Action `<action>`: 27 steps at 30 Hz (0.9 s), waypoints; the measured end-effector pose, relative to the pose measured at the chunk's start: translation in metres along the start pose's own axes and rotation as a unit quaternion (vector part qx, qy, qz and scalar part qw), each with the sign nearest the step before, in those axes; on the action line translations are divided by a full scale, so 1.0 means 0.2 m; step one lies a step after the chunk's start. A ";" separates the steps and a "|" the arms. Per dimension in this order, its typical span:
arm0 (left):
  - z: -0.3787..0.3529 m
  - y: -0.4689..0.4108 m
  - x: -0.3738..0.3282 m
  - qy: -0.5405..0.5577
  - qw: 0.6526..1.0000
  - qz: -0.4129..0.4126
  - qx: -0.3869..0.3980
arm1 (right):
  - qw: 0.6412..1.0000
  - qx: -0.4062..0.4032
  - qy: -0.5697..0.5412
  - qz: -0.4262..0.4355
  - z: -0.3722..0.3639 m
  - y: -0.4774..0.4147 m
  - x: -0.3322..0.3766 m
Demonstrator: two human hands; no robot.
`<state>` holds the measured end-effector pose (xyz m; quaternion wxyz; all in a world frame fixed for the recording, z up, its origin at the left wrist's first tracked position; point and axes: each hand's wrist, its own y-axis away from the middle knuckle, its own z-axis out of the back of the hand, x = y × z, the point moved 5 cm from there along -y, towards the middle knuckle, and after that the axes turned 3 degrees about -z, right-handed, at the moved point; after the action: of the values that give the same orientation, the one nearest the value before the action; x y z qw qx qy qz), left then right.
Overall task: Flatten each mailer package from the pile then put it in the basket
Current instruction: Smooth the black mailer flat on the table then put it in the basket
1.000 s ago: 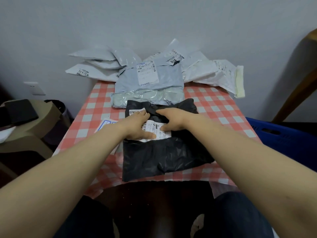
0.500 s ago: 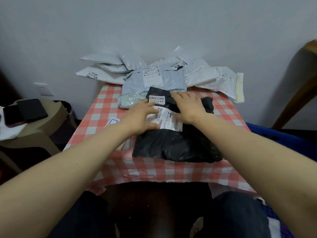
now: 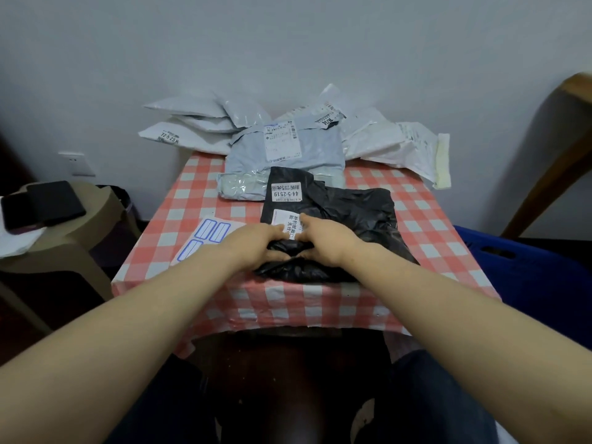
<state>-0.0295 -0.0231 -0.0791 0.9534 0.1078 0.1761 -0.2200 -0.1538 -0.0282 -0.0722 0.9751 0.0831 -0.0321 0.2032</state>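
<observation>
A black mailer package (image 3: 352,216) with white labels lies on the checked table (image 3: 179,219), near its front edge. My left hand (image 3: 256,241) and my right hand (image 3: 326,238) rest side by side on its near part, palms down, fingers touching its label and pressing it. Behind it lies a grey-blue mailer (image 3: 288,155) with a label. A pile of white mailers (image 3: 384,139) fills the table's back edge against the wall. The blue basket (image 3: 512,261) stands to the right of the table, low down.
A sheet of blue-bordered labels (image 3: 208,235) lies on the table left of the black mailer. A beige stool (image 3: 64,238) with a dark object stands at the left. A wooden chair part (image 3: 551,149) rises at the right. My knees are under the front edge.
My hands have slid from the far part of the black mailer back toward me to its near edge. The upper label with the number now shows uncovered.
</observation>
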 end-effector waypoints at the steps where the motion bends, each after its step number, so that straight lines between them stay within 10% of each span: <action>1: 0.00 0.00 -0.01 -0.010 1.000 0.000 0.008 | 1.000 0.000 0.002 0.004 0.00 0.01 0.00; 9: 0.17 -0.06 -0.15 0.000 0.997 0.007 -0.080 | 0.995 -0.037 -0.056 -0.078 0.14 0.12 -0.20; 27: -0.16 -0.15 -0.16 -0.142 0.989 0.036 0.031 | 0.990 0.036 -0.032 -0.134 -0.18 0.15 -0.25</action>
<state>-0.0796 -0.0287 -0.1001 0.9722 0.1116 0.0276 -0.2039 -0.2108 -0.0138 -0.1080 0.9884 0.1279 -0.0447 0.0692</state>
